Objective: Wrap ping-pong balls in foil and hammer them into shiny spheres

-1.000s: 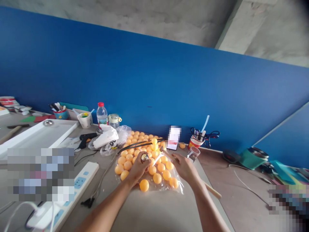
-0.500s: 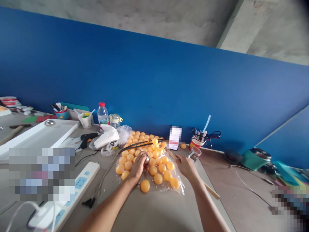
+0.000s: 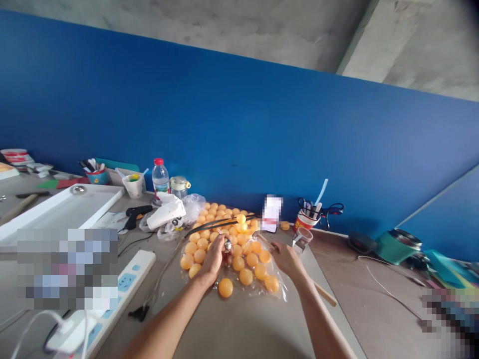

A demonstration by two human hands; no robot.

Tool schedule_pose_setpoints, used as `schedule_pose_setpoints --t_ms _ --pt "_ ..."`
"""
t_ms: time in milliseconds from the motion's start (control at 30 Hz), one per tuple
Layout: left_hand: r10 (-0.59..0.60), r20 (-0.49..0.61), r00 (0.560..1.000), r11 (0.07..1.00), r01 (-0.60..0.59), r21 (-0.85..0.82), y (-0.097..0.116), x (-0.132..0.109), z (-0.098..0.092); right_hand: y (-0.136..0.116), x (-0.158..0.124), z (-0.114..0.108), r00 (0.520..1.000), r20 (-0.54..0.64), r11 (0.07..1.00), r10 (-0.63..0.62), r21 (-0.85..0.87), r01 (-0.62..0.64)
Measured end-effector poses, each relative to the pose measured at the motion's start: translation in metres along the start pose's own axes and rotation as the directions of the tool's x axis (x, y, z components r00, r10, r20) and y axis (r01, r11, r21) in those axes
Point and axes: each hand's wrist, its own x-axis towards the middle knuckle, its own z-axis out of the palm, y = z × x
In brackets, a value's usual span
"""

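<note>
A clear plastic bag (image 3: 279,294) full of several orange ping-pong balls (image 3: 239,262) lies on the grey table. My left hand (image 3: 214,259) is closed round a small shiny metal ball (image 3: 227,245) above the bag. My right hand (image 3: 286,259) rests over the bag's right side with its fingers curled on a thin wooden stick (image 3: 325,295) that runs back under my wrist. One loose orange ball (image 3: 225,287) lies just in front of my left wrist. A black cord (image 3: 215,223) crosses the far pile of balls.
A white power strip (image 3: 127,281) with plugged cables and a white tray (image 3: 60,209) lie at left. A black glue gun (image 3: 136,212), water bottle (image 3: 160,178), cups with tools (image 3: 305,219) and a green pot (image 3: 394,244) line the blue wall.
Both hands have settled slightly lower and closer onto the bag of balls. The shiny ball stays in my left hand. The view has shifted a little.
</note>
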Motion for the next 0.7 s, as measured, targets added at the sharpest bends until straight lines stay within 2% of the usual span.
schedule_pose_setpoints --t_ms 100,200,333,700 --pt "-0.050 0.082 0.995 0.968 0.068 -0.242 0.003 -0.001 0.002 0.004 0.001 0.004 1.000 0.012 1.000 -0.013 0.021 0.013" --pt "-0.073 0.086 0.994 0.935 0.098 -0.341 0.006 -0.002 0.003 0.006 0.002 0.008 1.000 0.021 0.999 -0.006 0.034 0.005" --pt "-0.091 0.108 0.990 0.922 0.125 -0.368 0.009 -0.005 0.004 0.010 0.003 0.011 1.000 0.026 0.999 0.007 0.042 -0.008" --pt "-0.021 0.134 0.991 0.923 0.071 -0.379 0.007 -0.004 0.002 0.020 0.009 0.022 0.996 0.024 0.995 0.085 0.051 -0.086"
